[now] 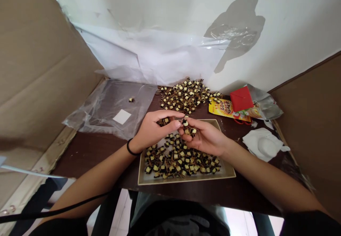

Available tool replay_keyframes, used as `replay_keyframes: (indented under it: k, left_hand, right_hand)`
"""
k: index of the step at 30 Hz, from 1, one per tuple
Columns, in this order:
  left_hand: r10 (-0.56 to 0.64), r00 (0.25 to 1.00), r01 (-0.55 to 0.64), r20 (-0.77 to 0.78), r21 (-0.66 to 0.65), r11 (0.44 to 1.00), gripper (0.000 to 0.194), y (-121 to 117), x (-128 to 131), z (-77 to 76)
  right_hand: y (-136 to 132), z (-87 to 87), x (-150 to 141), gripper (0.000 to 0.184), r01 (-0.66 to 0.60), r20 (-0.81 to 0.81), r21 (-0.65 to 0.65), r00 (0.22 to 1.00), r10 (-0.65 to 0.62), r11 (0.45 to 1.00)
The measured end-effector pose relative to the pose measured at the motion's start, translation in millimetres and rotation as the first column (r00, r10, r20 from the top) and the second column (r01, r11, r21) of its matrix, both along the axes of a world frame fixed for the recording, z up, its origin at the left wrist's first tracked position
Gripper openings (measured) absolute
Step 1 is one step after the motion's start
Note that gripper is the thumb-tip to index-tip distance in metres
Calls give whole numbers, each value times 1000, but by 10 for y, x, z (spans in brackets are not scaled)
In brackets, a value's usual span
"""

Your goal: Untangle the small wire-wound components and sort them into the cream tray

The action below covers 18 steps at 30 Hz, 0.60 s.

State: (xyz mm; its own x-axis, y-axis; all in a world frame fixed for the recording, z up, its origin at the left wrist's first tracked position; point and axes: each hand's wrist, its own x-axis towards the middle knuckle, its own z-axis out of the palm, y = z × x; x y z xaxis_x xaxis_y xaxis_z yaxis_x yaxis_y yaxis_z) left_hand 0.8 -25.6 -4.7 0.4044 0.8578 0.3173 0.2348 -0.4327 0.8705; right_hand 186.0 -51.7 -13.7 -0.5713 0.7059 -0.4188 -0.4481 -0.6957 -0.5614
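My left hand [156, 125], a black band on its wrist, has thumb and forefinger closed at a small coil [185, 122] with yellow tape, a black body and thin wire leads. My right hand [207, 136] meets it from the other side, its fingers curled round several more such coils [192, 132]; its thumb and forefinger also touch the pinched one. Both hands are above a shallow box [186, 182] with a pale rim. Inside that box lie many loose coils [183, 163] of the same kind. The left palm and some fingertips are hidden.
Behind the box is a heap of coils [186, 95] against the wall. At left, a clear plastic bag [106, 94] bears a white square [122, 116] and one coil [131, 100]. A yellow snack packet [222, 108], red packet [242, 98] and crumpled white tissue [262, 144] lie right. Cardboard panels flank the table.
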Motion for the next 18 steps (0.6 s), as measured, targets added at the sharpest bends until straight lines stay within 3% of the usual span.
replay_keyframes:
  k: [5,9,11,13,16,18]
  left_hand:
    - [-98,981,121,-168,130,984,29,17,6,-12]
    - [-43,989,58,-141,107,993,18,21,23,-11]
    - [-1,997,0,-77,-10,1000,14,31,34,-9]
    - [46,999,-41,15,-215,976,20,43,45,-15]
    - [95,983,-3,155,-508,861,32,56,63,-33]
    - [99,976,36,197,-587,809,37,55,77,-39]
  right_hand:
    - [1,-22,7,20,22,53,82,998,-26,996]
    - [9,-5,7,27,-7,126,132,992,-10,991]
    - [7,9,5,34,-25,167,149,986,0,989]
    - [4,15,1,40,-13,195,165,981,-20,986]
    - [0,11,-8,43,67,228,238,966,-123,969]
    - [-7,11,-17,41,119,259,308,944,-204,944]
